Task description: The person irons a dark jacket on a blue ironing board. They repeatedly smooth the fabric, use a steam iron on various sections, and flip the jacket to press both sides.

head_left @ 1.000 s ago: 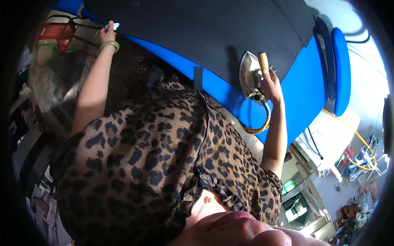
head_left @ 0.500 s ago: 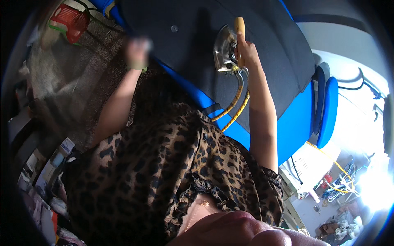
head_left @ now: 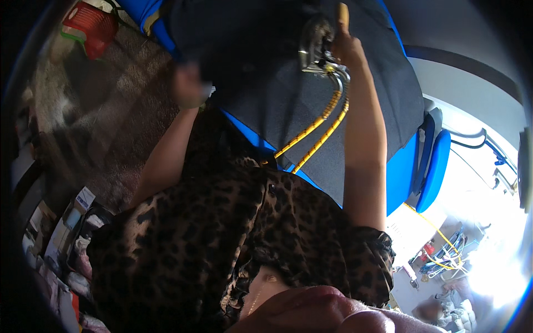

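My right hand (head_left: 348,51) is closed around the yellow handle of a steam iron (head_left: 314,53) with a shiny metal body. The iron is on or just over the dark cloth top of an ironing board (head_left: 266,119), toward its far side; contact underneath is hidden. Two hoses (head_left: 314,133) with yellow wrapping run from the iron's rear back toward me. My left hand (head_left: 189,87) is at the board's left edge, badly blurred, so its fingers cannot be made out. A small pale thing (head_left: 212,89) shows beside that wrist.
Blue padding edges the board, and a blue padded arm (head_left: 434,169) juts out at its right. A red plastic basket (head_left: 91,25) is on the floor at the far left. Cables and odds and ends lie on a white surface (head_left: 411,230) at right. Boxes (head_left: 83,201) crowd the lower left.
The iron, in my right hand, has moved farther away and slightly right, its hoses trailing. My left hand has shifted a little right and nearer. The whole view has tilted slightly.
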Tool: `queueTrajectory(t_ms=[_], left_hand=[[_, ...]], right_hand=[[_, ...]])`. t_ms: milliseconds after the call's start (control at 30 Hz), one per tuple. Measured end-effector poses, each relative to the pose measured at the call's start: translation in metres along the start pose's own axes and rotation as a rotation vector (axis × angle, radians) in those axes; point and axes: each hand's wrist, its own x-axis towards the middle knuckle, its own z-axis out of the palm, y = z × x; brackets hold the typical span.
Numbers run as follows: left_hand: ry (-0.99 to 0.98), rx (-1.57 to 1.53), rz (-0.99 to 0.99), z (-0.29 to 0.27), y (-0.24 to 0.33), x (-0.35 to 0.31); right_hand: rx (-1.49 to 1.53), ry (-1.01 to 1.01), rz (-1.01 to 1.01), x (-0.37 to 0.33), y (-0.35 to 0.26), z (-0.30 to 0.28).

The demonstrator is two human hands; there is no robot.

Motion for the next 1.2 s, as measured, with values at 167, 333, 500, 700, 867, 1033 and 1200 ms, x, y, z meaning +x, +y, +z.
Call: queueTrajectory(t_ms=[167,333,500,700,867,1033,1200], left_hand=[[-0.033,0.067,0.104,0.014,-0.026,-0.021],[0.110,-0.281,0.206,0.013,-0.040,-0.006],[-0.048,-0.044,-0.117,0.016,-0.059,0.001],[-0.081,-0.131,-0.371,0.047,-0.091,0.019],[-0.175,0.089,-0.583,0.028,-0.039,0.058],[-0.069,0.189,-0.640,0.020,-0.075,0.064],[-0.048,0.002,-0.761,0.019,-0.085,0.092]], right_hand=[[0.589,-0.056,0.530,-0.047,-0.007,-0.016],[0.412,-0.199,0.357,-0.110,-0.078,0.021],[0.575,-0.152,0.388,-0.138,-0.082,0.037],[0.581,-0.086,0.563,-0.164,-0.052,0.048],[0.660,-0.199,0.351,-0.170,-0.105,0.083],[0.688,-0.055,0.641,-0.224,-0.057,0.079],[0.967,0.376,1.172,-0.337,0.052,0.052]])
